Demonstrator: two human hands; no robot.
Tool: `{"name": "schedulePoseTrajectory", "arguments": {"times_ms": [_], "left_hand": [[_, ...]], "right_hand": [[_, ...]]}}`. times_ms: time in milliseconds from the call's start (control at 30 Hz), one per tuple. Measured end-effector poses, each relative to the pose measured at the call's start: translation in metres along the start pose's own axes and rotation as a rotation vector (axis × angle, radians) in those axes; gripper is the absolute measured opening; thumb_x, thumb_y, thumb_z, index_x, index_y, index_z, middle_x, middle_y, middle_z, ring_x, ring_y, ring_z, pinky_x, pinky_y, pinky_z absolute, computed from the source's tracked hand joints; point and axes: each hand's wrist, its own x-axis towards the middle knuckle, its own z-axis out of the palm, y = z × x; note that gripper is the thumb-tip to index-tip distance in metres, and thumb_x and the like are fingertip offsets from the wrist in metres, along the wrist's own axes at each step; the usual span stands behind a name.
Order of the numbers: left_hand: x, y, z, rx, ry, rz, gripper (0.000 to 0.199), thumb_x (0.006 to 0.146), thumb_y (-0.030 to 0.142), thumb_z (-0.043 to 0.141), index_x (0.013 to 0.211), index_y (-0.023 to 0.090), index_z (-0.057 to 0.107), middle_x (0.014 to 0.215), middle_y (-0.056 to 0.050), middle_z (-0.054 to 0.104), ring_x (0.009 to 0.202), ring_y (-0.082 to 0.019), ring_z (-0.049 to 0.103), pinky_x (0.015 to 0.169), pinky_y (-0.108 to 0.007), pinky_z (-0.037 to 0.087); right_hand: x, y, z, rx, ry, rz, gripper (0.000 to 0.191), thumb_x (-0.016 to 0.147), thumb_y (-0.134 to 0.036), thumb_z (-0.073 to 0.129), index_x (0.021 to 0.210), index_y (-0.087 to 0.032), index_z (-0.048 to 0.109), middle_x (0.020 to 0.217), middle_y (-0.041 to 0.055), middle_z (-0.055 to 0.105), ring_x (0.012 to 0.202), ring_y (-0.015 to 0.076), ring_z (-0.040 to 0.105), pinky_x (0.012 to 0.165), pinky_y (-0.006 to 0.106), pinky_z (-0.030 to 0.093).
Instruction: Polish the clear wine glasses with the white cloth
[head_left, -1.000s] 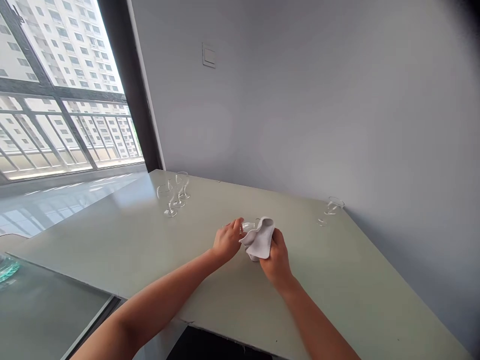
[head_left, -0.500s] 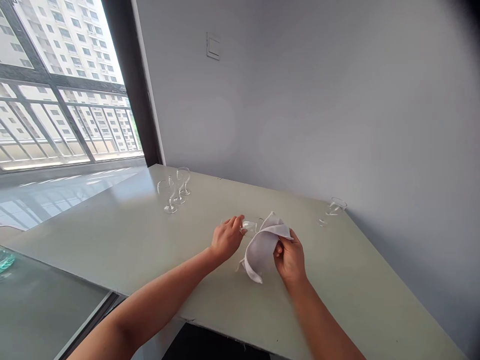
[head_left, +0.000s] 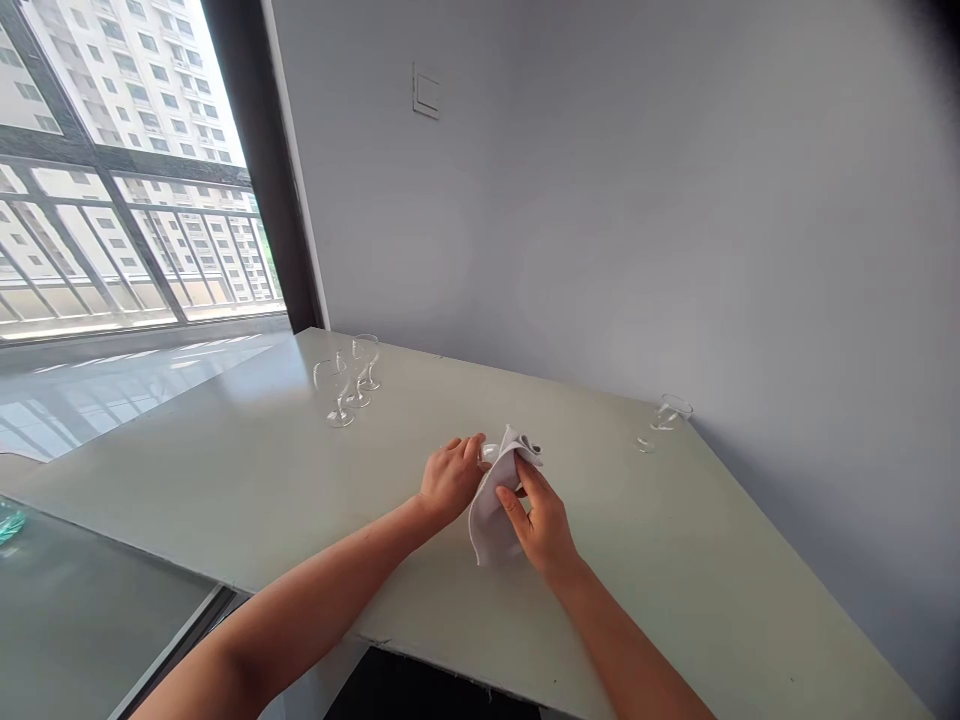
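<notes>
- The grey wall (head_left: 637, 200) rose behind the surface (head_left: 712, 560), which spread pale beneath both grips.
- The window (head_left: 172, 160) stood at the left.
- The white cloth (head_left: 491, 525) draped down from the right grip, covering the right end of the held glass.
- The right grip (head_left: 547, 525) pinched the cloth between thumb and fingers.
- The left grip (head_left: 450, 480) was clasped around a clear glass (head_left: 490, 452), turned sideways at the middle of the view.
- Upright stemmed glasses (head_left: 340, 417) clustered far left; another stemmed glass (head_left: 667, 420) sat near the wall.
</notes>
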Motion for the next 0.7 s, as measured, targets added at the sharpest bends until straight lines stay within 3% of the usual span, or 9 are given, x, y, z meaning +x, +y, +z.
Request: {"name": "schedulePoseTrajectory", "arguments": {"times_ms": [133,267,333,433,567,633,700], "left_hand": [[-0.001,-0.008,0.008,0.030,0.137,0.192,0.030,0.081,0.019,0.047,0.110,0.017,0.050,0.082,-0.008,0.064,0.087,-0.025,0.052,0.076,-0.037,0.037],[-0.002,-0.011,0.008,-0.004,0.150,0.366,0.035,0.083,0.013,0.041,0.117,0.017,0.047,0.083,-0.008,0.063,0.089,-0.022,0.051,0.089,-0.040,0.033],[-0.002,-0.012,0.006,-0.017,0.121,0.413,0.039,0.083,0.010,0.037,0.120,0.018,0.045,0.081,-0.007,0.062,0.086,-0.020,0.053,0.095,-0.040,0.029],[-0.002,-0.014,0.003,-0.059,0.112,0.413,0.043,0.083,0.010,0.037,0.124,0.024,0.043,0.082,-0.005,0.061,0.083,-0.018,0.055,0.099,-0.040,0.026],[0.000,-0.018,0.001,-0.012,0.057,0.501,0.040,0.085,0.015,0.038,0.123,0.025,0.043,0.088,-0.006,0.062,0.079,-0.016,0.057,0.091,-0.038,0.033],[0.001,-0.017,0.000,0.035,-0.047,0.535,0.037,0.087,0.022,0.040,0.123,0.023,0.043,0.081,-0.005,0.063,0.072,-0.016,0.057,0.078,-0.034,0.039],[0.002,-0.015,-0.003,0.019,-0.163,0.486,0.039,0.086,0.030,0.044,0.124,0.023,0.043,0.072,-0.003,0.062,0.065,-0.015,0.057,0.067,-0.029,0.039]], "right_hand": [[0.004,0.004,-0.005,-0.020,-0.022,0.056,0.025,0.073,-0.037,0.061,0.095,-0.025,0.066,0.079,0.0050,0.063,0.076,0.0212,0.053,0.068,0.032,0.043],[0.004,0.009,-0.006,0.296,-0.211,0.315,0.023,0.067,-0.042,0.066,0.064,-0.020,0.064,0.055,-0.0008,0.053,0.053,0.0139,0.047,0.052,0.026,0.040],[0.003,0.011,-0.005,0.445,-0.292,0.424,0.028,0.066,-0.044,0.066,0.060,-0.018,0.062,0.053,-0.0013,0.051,0.051,0.0127,0.047,0.050,0.025,0.040],[0.004,0.014,-0.005,0.629,-0.291,0.522,0.030,0.068,-0.045,0.064,0.066,-0.015,0.062,0.057,-0.0001,0.054,0.053,0.0127,0.049,0.052,0.026,0.040],[0.009,0.020,-0.014,0.750,-0.289,0.594,0.032,0.069,-0.046,0.063,0.071,-0.014,0.061,0.056,-0.0015,0.051,0.053,0.0108,0.045,0.054,0.025,0.037],[0.012,0.023,-0.021,0.689,-0.359,0.566,0.031,0.069,-0.044,0.064,0.071,-0.014,0.061,0.057,-0.0018,0.051,0.054,0.0104,0.044,0.055,0.024,0.036],[0.015,0.027,-0.029,0.585,-0.449,0.520,0.030,0.068,-0.043,0.065,0.071,-0.013,0.062,0.059,-0.0015,0.053,0.057,0.0110,0.045,0.058,0.025,0.035]]}}
